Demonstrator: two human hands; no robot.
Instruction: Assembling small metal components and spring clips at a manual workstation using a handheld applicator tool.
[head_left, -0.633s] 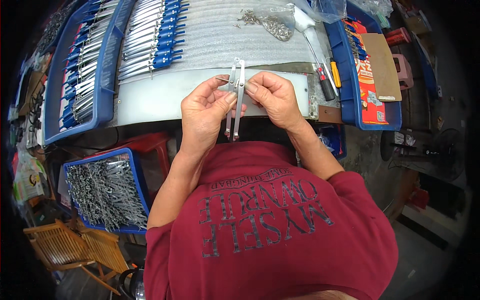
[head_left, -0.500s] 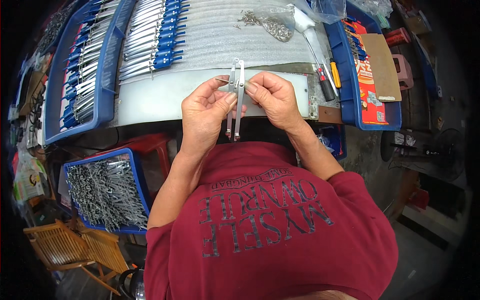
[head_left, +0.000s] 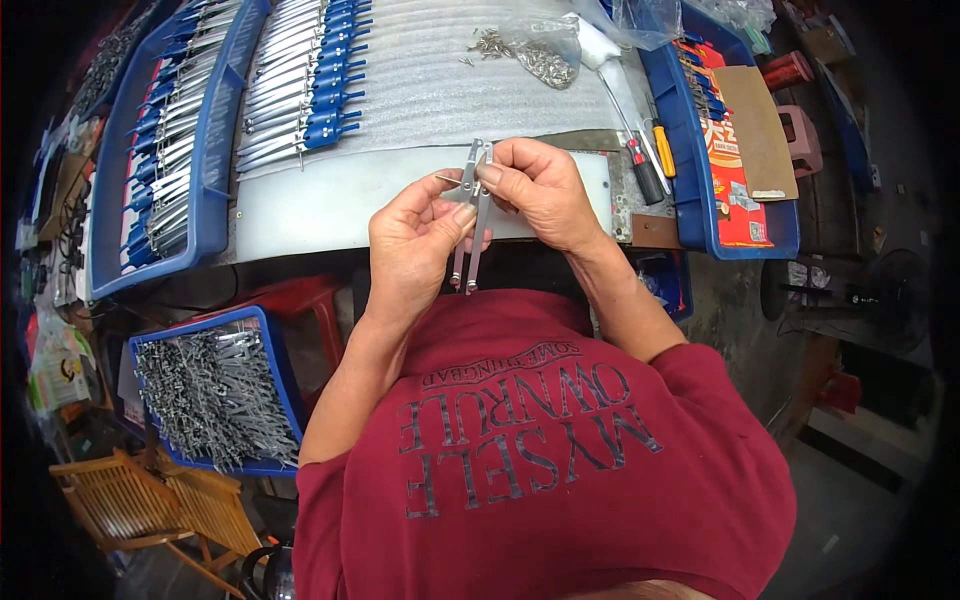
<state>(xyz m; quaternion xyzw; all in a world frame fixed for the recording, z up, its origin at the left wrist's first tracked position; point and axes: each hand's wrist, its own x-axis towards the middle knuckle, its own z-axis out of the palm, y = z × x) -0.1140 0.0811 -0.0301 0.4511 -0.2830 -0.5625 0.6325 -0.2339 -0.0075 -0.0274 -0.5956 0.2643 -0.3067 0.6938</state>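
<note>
A hinged metal linkage with two narrow arms (head_left: pixel 474 250) is held upright over the front edge of the table, its lower ends hanging toward my shirt. My left hand (head_left: pixel 412 235) pinches it around the middle between thumb and fingers. A thin metal pin (head_left: pixel 449 180) juts out beside the left index finger. With thumb and index finger, my right hand (head_left: pixel 550 195) grips the linkage's upper part near a pivot. Its fingertips partly cover the joint, so I cannot tell whether a small part is also in them.
Rows of blue-ended metal pieces (head_left: pixel 325 90) lie on foam sheeting, others in a blue tray (head_left: pixel 210 225). A bag of small rivet-like parts (head_left: pixel 547 65), screwdrivers (head_left: pixel 663 150) and a right-hand blue bin (head_left: pixel 715 245) are around. Below left sits a crate of metal linkages (head_left: pixel 215 390).
The linkage has come slightly nearer my body and tilted, its top leaning right. My right fingers have moved closer around its upper part; the left hand keeps its pinch.
</note>
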